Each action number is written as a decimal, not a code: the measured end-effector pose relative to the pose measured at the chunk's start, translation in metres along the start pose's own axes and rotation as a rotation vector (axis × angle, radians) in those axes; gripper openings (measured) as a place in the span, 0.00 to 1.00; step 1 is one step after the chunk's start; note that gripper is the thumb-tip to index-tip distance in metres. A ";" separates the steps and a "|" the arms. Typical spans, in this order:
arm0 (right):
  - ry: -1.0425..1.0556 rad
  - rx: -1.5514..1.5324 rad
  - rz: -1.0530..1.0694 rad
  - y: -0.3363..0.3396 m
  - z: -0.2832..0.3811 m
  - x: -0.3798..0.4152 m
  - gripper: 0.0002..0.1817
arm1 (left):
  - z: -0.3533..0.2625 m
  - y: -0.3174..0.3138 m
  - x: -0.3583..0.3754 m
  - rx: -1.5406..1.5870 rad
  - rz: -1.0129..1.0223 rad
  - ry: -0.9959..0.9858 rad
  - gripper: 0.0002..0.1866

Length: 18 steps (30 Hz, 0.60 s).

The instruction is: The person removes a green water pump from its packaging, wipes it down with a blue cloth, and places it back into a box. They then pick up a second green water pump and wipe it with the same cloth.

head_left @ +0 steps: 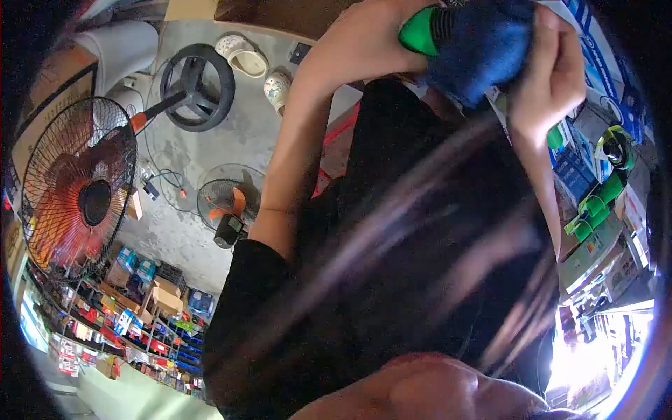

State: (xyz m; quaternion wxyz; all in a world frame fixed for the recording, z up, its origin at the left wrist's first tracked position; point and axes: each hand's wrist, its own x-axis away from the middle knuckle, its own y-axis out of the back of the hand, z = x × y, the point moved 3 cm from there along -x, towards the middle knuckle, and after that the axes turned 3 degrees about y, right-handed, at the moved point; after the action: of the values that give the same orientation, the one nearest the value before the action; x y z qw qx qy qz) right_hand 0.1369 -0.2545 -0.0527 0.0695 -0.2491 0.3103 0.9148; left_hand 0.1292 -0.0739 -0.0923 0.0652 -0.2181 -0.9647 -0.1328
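Observation:
At the top of the head view, my left hand point(381, 31) is wrapped round a green object point(418, 32) with a black ribbed section point(442, 25). Its upper part runs out of frame, so I cannot tell what kind of thing it is. Bunched against it is a dark blue cloth point(483, 52), blurred by motion. My right hand point(553, 77) grips this cloth from the right with curled fingers. Both hands are close together above my lap, over black clothing point(420, 231). Loose strands of hair hang blurred across the view.
A caged floor fan point(94, 203) stands at left, near a black three-spoke wheel-shaped base point(198, 87) and a smaller fan point(231, 199). Pale clogs point(241, 56) lie on the concrete floor. Shelves point(133, 343) hold boxes. At right are blue-and-white boxes point(574, 171) and a green item point(602, 203).

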 end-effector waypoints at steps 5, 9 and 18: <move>-0.009 -0.233 -0.234 0.019 0.001 -0.011 0.15 | 0.007 0.003 0.004 -0.215 -0.179 0.058 0.29; -0.049 -0.252 -0.451 0.027 0.024 -0.021 0.12 | 0.022 0.007 0.004 -0.085 -0.263 -0.016 0.34; -0.402 -0.286 0.339 -0.007 0.074 -0.018 0.11 | 0.010 0.010 0.005 -0.041 -0.156 0.006 0.39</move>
State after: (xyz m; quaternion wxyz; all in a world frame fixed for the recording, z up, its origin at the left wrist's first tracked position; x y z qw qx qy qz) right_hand 0.1236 -0.2040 0.0036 -0.0599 -0.0150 0.1956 0.9787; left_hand 0.1281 -0.0603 -0.0986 0.0532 -0.1429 -0.9757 -0.1576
